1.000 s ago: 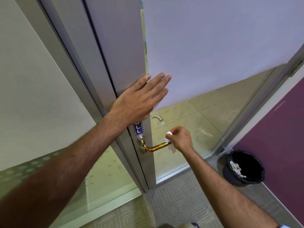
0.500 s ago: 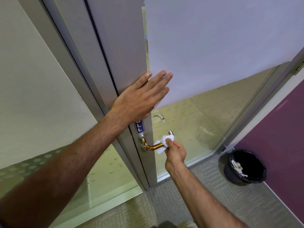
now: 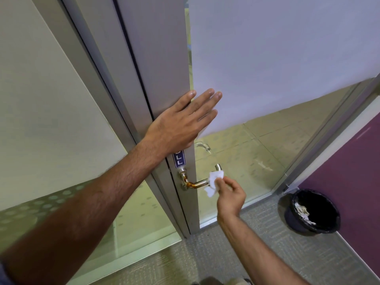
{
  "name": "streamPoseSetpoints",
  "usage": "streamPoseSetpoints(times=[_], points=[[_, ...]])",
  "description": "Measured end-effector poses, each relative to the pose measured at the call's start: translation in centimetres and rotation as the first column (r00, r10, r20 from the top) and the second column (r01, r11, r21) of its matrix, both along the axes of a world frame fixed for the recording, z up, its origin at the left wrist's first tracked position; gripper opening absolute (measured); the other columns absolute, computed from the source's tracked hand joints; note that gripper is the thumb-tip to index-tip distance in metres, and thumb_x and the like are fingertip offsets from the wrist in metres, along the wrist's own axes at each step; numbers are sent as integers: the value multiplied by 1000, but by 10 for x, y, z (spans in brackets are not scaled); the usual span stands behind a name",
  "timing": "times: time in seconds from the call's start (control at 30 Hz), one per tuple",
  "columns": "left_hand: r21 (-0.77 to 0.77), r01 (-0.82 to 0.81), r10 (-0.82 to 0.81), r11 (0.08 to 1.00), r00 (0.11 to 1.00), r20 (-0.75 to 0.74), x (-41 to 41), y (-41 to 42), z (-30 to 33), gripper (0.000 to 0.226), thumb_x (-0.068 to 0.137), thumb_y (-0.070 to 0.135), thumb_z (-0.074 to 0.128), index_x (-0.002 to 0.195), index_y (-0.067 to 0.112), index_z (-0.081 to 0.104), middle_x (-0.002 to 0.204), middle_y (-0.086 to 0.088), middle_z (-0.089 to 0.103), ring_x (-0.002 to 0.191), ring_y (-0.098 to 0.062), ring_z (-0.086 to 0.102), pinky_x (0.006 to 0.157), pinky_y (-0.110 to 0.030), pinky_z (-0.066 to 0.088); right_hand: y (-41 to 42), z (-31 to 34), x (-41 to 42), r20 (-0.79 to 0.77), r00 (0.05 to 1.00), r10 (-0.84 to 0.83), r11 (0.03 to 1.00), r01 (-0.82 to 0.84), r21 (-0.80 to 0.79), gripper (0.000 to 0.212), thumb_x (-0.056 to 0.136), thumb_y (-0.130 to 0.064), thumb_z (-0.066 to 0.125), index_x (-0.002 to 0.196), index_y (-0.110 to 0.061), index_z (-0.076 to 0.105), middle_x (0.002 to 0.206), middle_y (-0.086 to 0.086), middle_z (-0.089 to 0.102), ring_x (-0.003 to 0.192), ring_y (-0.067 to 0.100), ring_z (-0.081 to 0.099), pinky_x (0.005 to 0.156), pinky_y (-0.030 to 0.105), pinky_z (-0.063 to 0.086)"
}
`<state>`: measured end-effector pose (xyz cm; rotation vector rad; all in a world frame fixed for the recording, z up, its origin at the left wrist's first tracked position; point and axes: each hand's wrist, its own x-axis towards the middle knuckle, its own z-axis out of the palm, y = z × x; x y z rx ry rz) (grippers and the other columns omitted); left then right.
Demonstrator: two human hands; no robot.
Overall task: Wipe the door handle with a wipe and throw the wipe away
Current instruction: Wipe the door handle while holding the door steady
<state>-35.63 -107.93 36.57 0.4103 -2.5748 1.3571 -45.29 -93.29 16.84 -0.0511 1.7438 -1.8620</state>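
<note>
A person's right hand (image 3: 230, 195) pinches a crumpled white wipe (image 3: 214, 182) between thumb and fingertips, pressing it against the outer end of the metal handle (image 3: 195, 184) of a door (image 3: 156, 58) standing edge-on to the camera. A second ago the hand was closed over the very tip of the lever; it has since dropped below the bar and turned, so the wipe now drapes over the section just short of the upturned end, a sign the wiping is well under way, though the bare stretch toward the rose looks yet to be covered. Above it, the left hand (image 3: 183, 124) stays flat on the door's edge, fingers spread, holding nothing and bracing the door. Further off, to the right on the carpet against a purple wall, a black bin (image 3: 312, 210) with crumpled paper inside awaits the used wipe.
</note>
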Motion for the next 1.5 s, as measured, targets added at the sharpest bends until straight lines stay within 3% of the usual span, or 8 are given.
streamPoseSetpoints(times=[0.1, 0.17, 0.33, 0.43, 0.57, 0.77, 1.1, 1.5], points=[[-5, 5, -5, 1000, 1000, -1, 1, 0, 1, 70, 94, 26, 59, 158, 13, 33, 174, -18, 3, 160, -34, 6, 128, -51, 5, 4, 13, -23, -469, 866, 174, 982, -190, 14, 24, 85, -4, 77, 86, -28, 75, 103, 1, 67, 91, 2, 66, 74, 9, 54], [-9, -1, 1, 1000, 1000, -5, 1, 1, 1, 69, 95, 27, 58, 158, 13, 34, 173, -18, 4, 160, -34, 7, 128, -51, 6, 0, 18, -32, -707, 605, 367, 906, -405, 123, 16, 86, -5, 77, 94, -19, 79, 103, -2, 67, 92, 4, 64, 76, 9, 51], [-1, -6, 6, 1000, 1000, 8, 0, 4, 3, 64, 98, 25, 54, 158, 13, 35, 174, -17, 5, 160, -33, 8, 128, -50, 6, -22, 18, -16, -777, 72, 626, 657, -585, 476, 7, 89, -10, 73, 93, -7, 78, 104, 7, 70, 85, 16, 63, 74, 12, 45], [11, -6, 5, 1000, 1000, 15, 0, 6, 5, 57, 101, 18, 39, 157, 13, 34, 174, -17, 5, 160, -34, 8, 128, -50, 6, -38, 16, 5, -731, 84, 677, 674, -471, 569, 8, 90, -12, 67, 84, -8, 70, 89, 9, 64, 70, 27, 61, 55, 39, 51], [14, -16, 15, 1000, 999, 29, 0, 9, 7, 58, 100, 11, 21, 156, 13, 35, 174, -16, 7, 160, -33, 9, 128, -50, 7, -51, 19, 19, -742, 76, 666, 725, -296, 621, 9, 86, -11, 74, 86, -7, 65, 89, 11, 65, 66, 30, 63, 51, 31, 39], [42, -14, 13, 999, 999, 29, 0, 10, 9, 67, 96, 9, 5, 153, 13, 40, 173, -16, 10, 160, -33, 12, 128, -49, 9, -58, 21, 18, -617, 11, 787, 574, -379, 726, 9, 94, -17, 63, 94, -7, 63, 101, 12, 66, 78, 33, 66, 70, 40, 59], [41, 3, -4, 999, 1000, 16, 0, 8, 6, 61, 96, 12, 16, 152, 14, 41, 173, -16, 10, 160, -33, 12, 128, -49, 7, -56, 22, 31, -562, -53, 825, 510, -359, 782, 6, 99, -14, 58, 101, -10, 61, 96, 13, 68, 80, 31, 68, 72, 43, 62], [51, 3, -4, 999, 1000, 5, 0, 7, 6, 56, 97, 13, 27, 151, 14, 41, 173, -16, 10, 160, -32, 12, 128, -49, 7, -23, 16, -21, -526, -639, 561, 455, -293, 841, 40, 65, 10, 80, 101, -5, 68, 94, 10, 56, 76, 23, 56, 48, 29, 35]])
